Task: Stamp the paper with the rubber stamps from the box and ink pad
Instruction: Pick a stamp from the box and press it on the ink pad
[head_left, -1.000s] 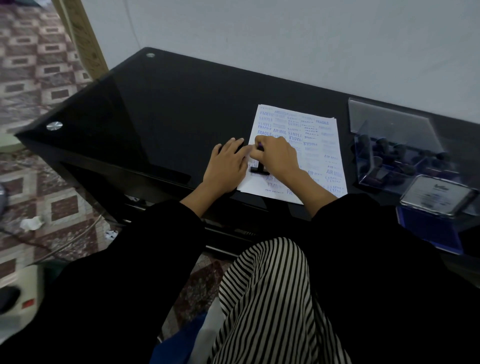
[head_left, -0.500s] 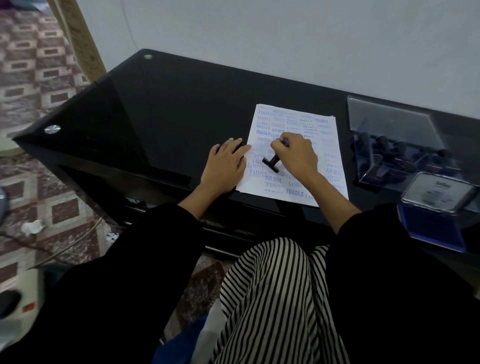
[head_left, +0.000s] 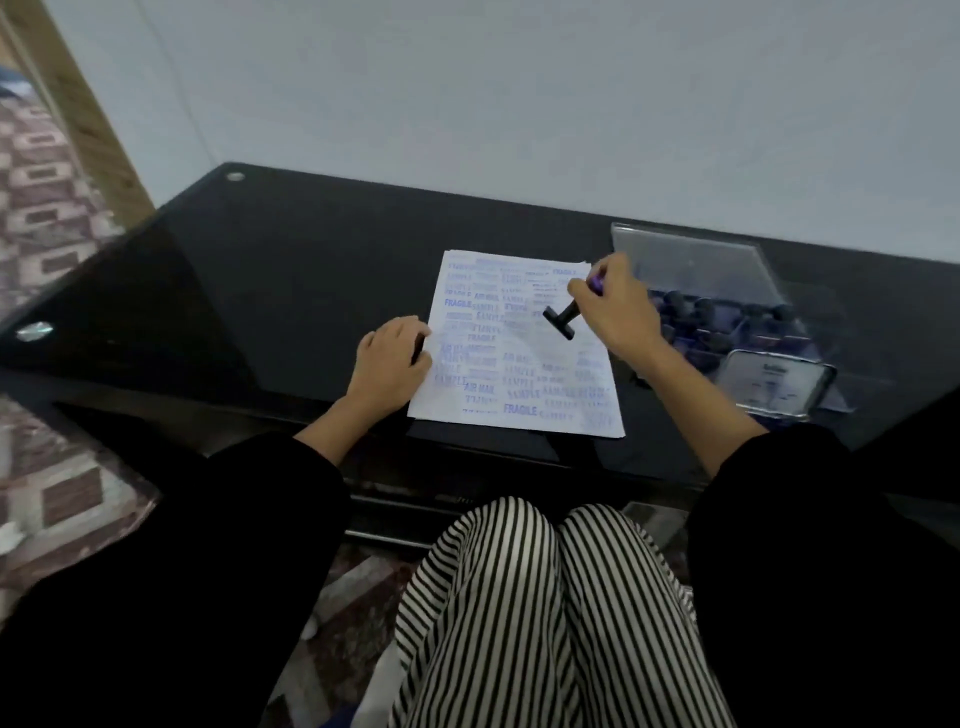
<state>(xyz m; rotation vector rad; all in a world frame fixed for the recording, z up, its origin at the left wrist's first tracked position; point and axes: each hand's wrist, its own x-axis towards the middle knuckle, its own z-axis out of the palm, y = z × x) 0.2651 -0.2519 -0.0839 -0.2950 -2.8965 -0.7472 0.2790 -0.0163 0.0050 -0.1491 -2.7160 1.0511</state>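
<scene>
With the right grip (head_left: 615, 306), pinches the rubber stamp (head_left: 561, 318) by its handle above the paper's (head_left: 519, 364) upper right; slants handle up-right, base down-left. Just right of that grip, the box (head_left: 727, 312), with the ink pad (head_left: 774, 384) nearer the body. Rests the left grip (head_left: 389, 358), fingers relaxed, on the sheet's left edge; probably leaves re-inking to the right.

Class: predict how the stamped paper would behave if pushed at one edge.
Probably slides easily: the paper lies on a glossy black tabletop, with the left hand touching its edge. Likely floppy and light: one thin sheet, far corner seemingly curled.
</scene>
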